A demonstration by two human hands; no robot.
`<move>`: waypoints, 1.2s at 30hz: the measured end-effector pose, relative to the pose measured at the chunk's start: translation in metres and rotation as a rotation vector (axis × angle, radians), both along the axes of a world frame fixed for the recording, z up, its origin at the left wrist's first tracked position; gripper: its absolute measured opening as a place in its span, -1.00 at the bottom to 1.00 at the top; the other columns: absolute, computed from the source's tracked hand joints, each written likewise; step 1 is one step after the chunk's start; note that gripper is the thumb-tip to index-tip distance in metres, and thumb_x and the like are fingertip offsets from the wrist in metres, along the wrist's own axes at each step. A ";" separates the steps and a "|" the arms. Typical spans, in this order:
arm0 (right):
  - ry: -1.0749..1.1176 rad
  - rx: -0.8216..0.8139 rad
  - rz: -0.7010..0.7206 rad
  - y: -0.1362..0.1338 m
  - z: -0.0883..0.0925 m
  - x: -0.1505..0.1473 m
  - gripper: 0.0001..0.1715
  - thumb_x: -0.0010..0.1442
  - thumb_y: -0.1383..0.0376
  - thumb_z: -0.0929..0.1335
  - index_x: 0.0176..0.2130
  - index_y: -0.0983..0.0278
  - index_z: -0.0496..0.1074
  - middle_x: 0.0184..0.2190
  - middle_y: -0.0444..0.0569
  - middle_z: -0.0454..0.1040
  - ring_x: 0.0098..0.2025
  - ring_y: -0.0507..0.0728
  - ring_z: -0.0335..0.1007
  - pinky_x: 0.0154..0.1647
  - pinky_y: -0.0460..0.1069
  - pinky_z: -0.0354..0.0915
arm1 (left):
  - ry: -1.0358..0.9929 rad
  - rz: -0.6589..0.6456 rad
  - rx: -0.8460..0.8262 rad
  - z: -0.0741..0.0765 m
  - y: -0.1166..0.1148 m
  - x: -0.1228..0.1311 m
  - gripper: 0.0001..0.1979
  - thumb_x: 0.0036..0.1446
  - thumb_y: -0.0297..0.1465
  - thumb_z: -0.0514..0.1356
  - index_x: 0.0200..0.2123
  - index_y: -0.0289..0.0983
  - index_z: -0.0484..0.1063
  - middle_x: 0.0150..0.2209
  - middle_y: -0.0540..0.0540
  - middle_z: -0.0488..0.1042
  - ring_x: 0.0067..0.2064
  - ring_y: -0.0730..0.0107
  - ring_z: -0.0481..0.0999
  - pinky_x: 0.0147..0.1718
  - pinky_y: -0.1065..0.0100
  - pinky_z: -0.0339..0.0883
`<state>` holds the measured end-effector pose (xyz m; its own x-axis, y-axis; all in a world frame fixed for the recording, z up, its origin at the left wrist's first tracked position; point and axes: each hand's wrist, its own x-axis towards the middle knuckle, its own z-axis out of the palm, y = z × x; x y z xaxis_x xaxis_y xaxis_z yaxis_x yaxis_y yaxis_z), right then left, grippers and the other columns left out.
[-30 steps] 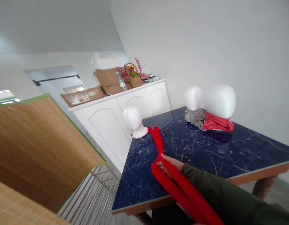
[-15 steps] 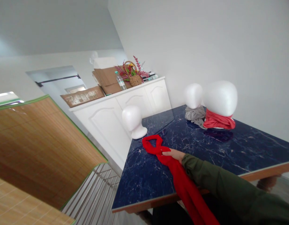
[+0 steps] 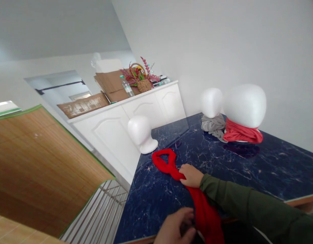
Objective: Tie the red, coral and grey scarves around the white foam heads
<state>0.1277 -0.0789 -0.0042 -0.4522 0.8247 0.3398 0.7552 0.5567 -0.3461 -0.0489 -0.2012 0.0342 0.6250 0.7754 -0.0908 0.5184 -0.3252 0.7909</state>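
Note:
A red scarf (image 3: 205,213) lies on the dark blue marble-patterned table (image 3: 146,200), its far end forming a loop and its near end hanging over the front edge. My right hand (image 3: 192,175), in a green sleeve, grips the scarf just below the loop. Lower down, my left hand (image 3: 175,227) is beside the hanging part, thumb and fingers apart and curved, with nothing visible between them. Beyond the loop stands a bare white mannequin head (image 3: 139,130).
At the back right, one white head (image 3: 211,101) has grey cloth (image 3: 213,125) around its base; another (image 3: 245,105) wears coral cloth (image 3: 241,131). A white cabinet (image 3: 113,132) holds boxes, a bottle and a flower basket (image 3: 144,85). A bamboo mat (image 3: 44,162) and metal rack (image 3: 97,210) are left.
My left hand has come into view at the bottom, near the scarf. My right hand has shifted slightly down along the scarf, and its grip looks fuller. The view has shifted a little.

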 end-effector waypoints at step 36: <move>1.465 -0.551 -0.223 0.084 -0.008 0.061 -0.67 -0.22 0.35 0.22 -0.32 0.31 0.21 -0.60 -0.15 0.31 -0.74 -0.06 0.05 -0.78 -0.18 -0.09 | 0.373 1.215 0.699 -0.018 0.394 -0.072 -0.12 -0.28 0.14 0.01 -0.15 -0.58 0.29 -0.17 -0.47 0.35 -0.09 -0.19 0.30 -0.09 -0.06 0.06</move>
